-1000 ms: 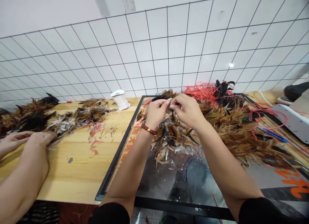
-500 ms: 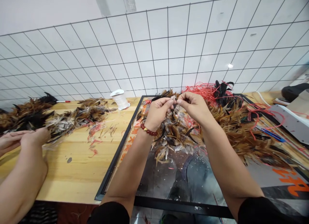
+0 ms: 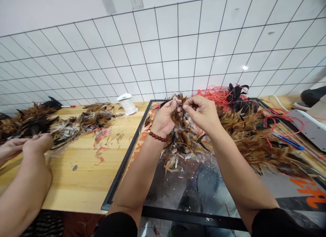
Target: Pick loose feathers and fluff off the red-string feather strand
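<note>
My left hand [image 3: 165,119], with a red bead bracelet [image 3: 158,137] at the wrist, is closed round a small brown feather bunch [image 3: 176,117]. Its pale quill ends point up past my thumb. Just to the right, my right hand [image 3: 204,115] pinches thumb and forefinger close to those ends; whatever lies between the fingertips is too small to make out. Below both hands, loose brown and black feathers [image 3: 187,141] lie on a black-framed glass panel [image 3: 173,186]. More brown feathers [image 3: 247,138] are heaped beside my right forearm.
Tangled red strands [image 3: 214,94] lie behind the feathers, and a blue pen-like tool [image 3: 290,141] rests at right. A white spool [image 3: 127,104] stands on the wooden table [image 3: 84,182]. At left, a co-worker's hands [image 3: 38,143] are near another feather row [image 3: 81,123]. A wire grid [image 3: 178,43] backs the table.
My left hand has turned, showing more of its palm, and the brown feather bunch in it is now plainer to see. My right hand has shifted slightly left and stays pinched.
</note>
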A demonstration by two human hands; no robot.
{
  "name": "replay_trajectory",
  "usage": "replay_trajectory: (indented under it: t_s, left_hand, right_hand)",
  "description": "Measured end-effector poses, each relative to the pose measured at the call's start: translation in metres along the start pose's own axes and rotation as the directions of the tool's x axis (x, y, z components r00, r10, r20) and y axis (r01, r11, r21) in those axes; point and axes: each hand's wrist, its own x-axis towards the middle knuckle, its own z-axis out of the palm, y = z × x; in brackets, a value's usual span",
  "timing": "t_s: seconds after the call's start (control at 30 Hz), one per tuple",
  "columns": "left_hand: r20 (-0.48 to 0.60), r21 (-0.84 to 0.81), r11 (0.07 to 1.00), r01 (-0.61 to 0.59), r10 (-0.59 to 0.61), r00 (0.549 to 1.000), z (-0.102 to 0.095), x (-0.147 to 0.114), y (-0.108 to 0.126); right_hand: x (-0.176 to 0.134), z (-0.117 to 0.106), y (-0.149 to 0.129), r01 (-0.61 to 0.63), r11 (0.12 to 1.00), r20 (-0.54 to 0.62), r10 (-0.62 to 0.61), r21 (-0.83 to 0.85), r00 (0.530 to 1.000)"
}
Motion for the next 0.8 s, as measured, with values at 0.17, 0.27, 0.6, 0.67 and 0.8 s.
replay_trajectory:
  t_s: [0.17, 0.27, 0.6, 0.67, 0.8]
  left_hand:
    - [0.098, 0.042, 0.999, 0.027, -0.031, 0.995, 0.001, -0.003, 0.004]
    - [0.161, 0.125, 0.990, 0.061, -0.081, 0.984, 0.001, -0.006, 0.005]
    - [0.088, 0.236, 0.972, 0.017, -0.039, 0.995, 0.000, -0.003, 0.000]
    - [0.062, 0.239, 0.971, 0.008, -0.023, 0.998, 0.001, -0.003, 0.000]
    - [0.001, 0.338, 0.940, -0.038, 0.040, 0.999, 0.001, 0.000, -0.002]
  right_hand:
    - [0.004, -0.005, 0.009, -0.055, 0.998, -0.094, 0.057, 0.025, 0.994]
    - [0.004, -0.004, 0.008, -0.111, 0.976, 0.018, 0.109, 0.190, 0.994]
    - [0.004, -0.006, 0.010, -0.173, 0.967, 0.108, 0.154, 0.188, 0.982]
    - [0.005, -0.006, 0.012, -0.187, 0.967, 0.137, 0.164, 0.172, 0.977]
    - [0.004, -0.009, 0.012, -0.092, 0.996, 0.206, 0.093, -0.011, 0.974]
